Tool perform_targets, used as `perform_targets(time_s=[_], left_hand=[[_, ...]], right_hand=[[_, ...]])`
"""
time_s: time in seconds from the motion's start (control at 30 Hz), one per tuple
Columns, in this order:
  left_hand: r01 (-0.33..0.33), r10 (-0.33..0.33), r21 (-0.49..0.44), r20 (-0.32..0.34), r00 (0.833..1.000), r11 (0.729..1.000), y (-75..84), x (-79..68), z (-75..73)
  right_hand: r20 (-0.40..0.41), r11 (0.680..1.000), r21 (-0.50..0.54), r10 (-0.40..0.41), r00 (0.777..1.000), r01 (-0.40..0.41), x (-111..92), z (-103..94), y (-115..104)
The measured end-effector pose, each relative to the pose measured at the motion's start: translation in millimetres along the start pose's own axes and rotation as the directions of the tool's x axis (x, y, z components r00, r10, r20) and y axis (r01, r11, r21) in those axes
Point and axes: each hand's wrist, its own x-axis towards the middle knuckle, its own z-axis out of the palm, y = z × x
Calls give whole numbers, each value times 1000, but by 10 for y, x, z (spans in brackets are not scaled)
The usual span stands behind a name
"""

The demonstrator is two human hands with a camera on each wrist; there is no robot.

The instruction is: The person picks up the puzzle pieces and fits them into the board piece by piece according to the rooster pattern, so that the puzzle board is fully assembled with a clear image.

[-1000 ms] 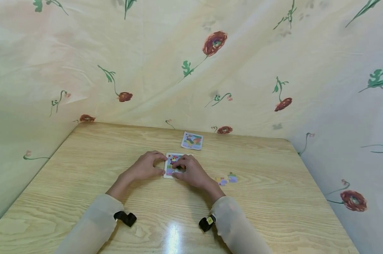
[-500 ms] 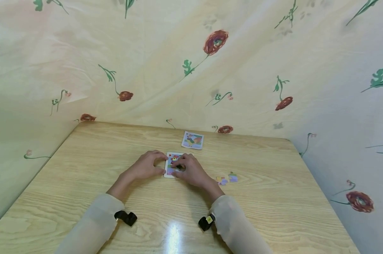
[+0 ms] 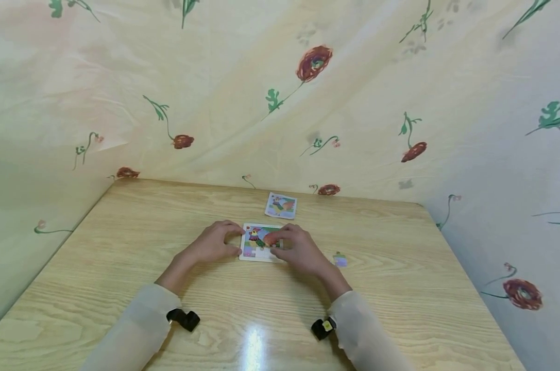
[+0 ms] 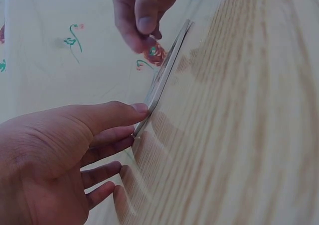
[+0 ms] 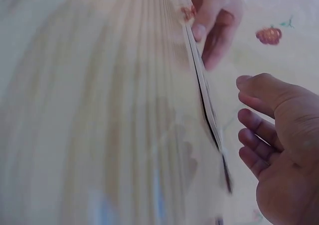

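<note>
A white-framed jigsaw board (image 3: 261, 256) with a colourful rooster picture lies flat on the table in the head view; a pale gap shows along its lower middle. My left hand (image 3: 215, 241) holds its left edge, thumb at the near corner and forefinger farther up. In the left wrist view the left thumb (image 4: 119, 114) touches the thin board edge (image 4: 167, 75). Over the board's right side is my right hand (image 3: 300, 251), its fingers loosely bent. The right wrist view shows no piece at the right fingertips (image 5: 244, 81), which stand apart from the board.
A loose green and purple puzzle piece (image 3: 340, 259) lies right of the right hand. Behind the board lies a square picture card (image 3: 281, 206) with a similar rooster. Flower-printed cloth (image 3: 224, 103) surrounds the wooden table (image 3: 159, 206) at the back and sides.
My right hand has moved right from the board's middle, uncovering more of the rooster. It now covers the spot where a yellow and purple piece lay. The left hand has stayed put.
</note>
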Motion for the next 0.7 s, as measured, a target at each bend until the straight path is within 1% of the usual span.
perform_targets(time_s=[0.1, 0.33, 0.43, 0.53, 0.7], left_hand=[[4, -4, -1, 0, 1000, 1000, -1, -1, -1], [-3, 3, -8, -4, 1000, 1000, -18, 9, -2], [1, -1, -6, -2, 1000, 1000, -17, 4, -2], [2, -2, -4, -1, 1000, 1000, -4, -5, -4], [6, -6, -1, 0, 1000, 1000, 11, -14, -3]], right_hand=[[-9, 1000, -9, 2, 1000, -2, -117, -108, 108], [-66, 998, -12, -56, 996, 55, -399, -383, 349], [-75, 999, -17, -41, 996, 40, -516, -491, 423], [-65, 1000, -7, -13, 998, 13, -626, -583, 500], [-55, 1000, -1, 26, 998, -26, -758, -664, 642]])
